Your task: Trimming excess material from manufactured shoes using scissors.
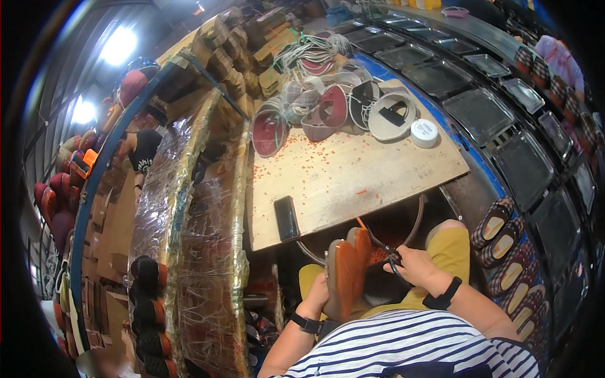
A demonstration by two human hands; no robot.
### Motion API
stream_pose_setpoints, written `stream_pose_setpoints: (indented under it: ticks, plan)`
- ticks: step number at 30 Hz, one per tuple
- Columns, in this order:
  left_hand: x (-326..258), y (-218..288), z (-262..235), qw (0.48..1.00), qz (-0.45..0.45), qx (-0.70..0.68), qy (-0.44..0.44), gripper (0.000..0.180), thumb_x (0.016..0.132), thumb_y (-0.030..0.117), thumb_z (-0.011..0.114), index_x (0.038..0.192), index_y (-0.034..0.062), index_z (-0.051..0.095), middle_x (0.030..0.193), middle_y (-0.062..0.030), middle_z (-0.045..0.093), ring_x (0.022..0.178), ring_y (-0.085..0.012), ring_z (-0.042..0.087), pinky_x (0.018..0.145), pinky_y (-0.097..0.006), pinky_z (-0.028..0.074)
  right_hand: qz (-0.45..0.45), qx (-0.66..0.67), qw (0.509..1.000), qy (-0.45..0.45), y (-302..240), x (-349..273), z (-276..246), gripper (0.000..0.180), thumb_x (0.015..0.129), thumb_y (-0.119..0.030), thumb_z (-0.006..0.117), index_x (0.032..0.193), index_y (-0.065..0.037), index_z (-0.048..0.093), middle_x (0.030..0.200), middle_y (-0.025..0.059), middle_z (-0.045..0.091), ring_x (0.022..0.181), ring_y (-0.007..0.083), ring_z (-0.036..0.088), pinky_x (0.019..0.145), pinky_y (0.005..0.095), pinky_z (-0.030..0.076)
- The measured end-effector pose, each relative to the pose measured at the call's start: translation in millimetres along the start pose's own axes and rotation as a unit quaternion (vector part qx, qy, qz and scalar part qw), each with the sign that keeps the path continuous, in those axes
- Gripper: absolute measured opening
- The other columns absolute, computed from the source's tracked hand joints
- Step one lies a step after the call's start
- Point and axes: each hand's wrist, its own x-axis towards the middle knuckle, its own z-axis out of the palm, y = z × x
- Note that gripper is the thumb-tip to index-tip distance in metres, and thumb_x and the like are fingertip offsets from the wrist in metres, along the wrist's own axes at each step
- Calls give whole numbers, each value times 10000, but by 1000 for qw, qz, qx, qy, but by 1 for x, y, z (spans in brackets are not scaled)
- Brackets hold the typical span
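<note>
My left hand (320, 291) is closed round slippers (348, 271) held upright over my lap, their glossy orange-brown soles turned to the right. Two rounded ends show at the top; part of the grey side is behind my fingers. Just to the right, my right hand (416, 268) grips scissors (394, 259) by the dark handles, the blades pointing up and left towards the soles. A thin orange strip (361, 223) shows near the blades. Beneath, a round container (421, 217) between my knees holds orange scraps (378, 254).
Ahead stands a wooden table (328, 183) with a phone (287, 218), a white round tub (424, 133), orange crumbs, and a heap of slipper uppers (334, 107). Film-wrapped shelving (170, 189) rises at left. Checked slippers (495, 220) and black trays (479, 113) line the right.
</note>
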Motion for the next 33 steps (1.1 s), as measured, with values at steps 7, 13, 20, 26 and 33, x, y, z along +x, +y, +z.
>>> stream_pose_setpoints:
  ticks: [7, 13, 20, 26, 33]
  plan:
    - [2, 12, 7, 999, -49, 1, 4, 265, 967, 130, 515, 1187, 5, 593, 1060, -45, 639, 912, -133, 600, 778, -293, 504, 19, -50, 999, 9, 6, -2, 6, 525, 797, -535, 673, 817, -18, 584, 710, 180, 650, 699, 376, 646, 648, 453, 499]
    - [19, 35, 11, 959, 33, -271, 75, 270, 983, 300, 531, 1166, 101, 527, 1079, -20, 576, 983, -140, 575, 808, -300, 512, -83, -48, 995, -38, 11, -30, 8, 541, 771, -549, 686, 842, -21, 588, 770, 167, 651, 725, 366, 642, 665, 436, 502]
    - [29, 3, 1, 940, 12, -330, 91, 310, 985, 280, 515, 1204, 61, 519, 1105, -51, 595, 984, -173, 597, 810, -314, 516, -107, -100, 987, -61, 8, -30, 14, 567, 761, -557, 686, 820, -2, 584, 778, 173, 641, 727, 358, 642, 657, 433, 499]
    - [26, 0, 5, 948, 14, -286, 137, 296, 981, 236, 494, 1172, 16, 550, 1070, -94, 629, 915, -206, 633, 775, -330, 528, -73, -89, 983, -141, 2, -28, 6, 574, 775, -567, 669, 812, 1, 595, 770, 188, 653, 711, 359, 649, 651, 435, 505]
    - [23, 16, 26, 954, -41, -226, 192, 272, 974, 204, 484, 1122, 0, 587, 1034, -122, 648, 877, -231, 641, 752, -342, 522, -131, -38, 982, -129, -2, -28, 9, 579, 774, -591, 658, 855, -21, 596, 770, 169, 660, 757, 370, 650, 684, 447, 501]
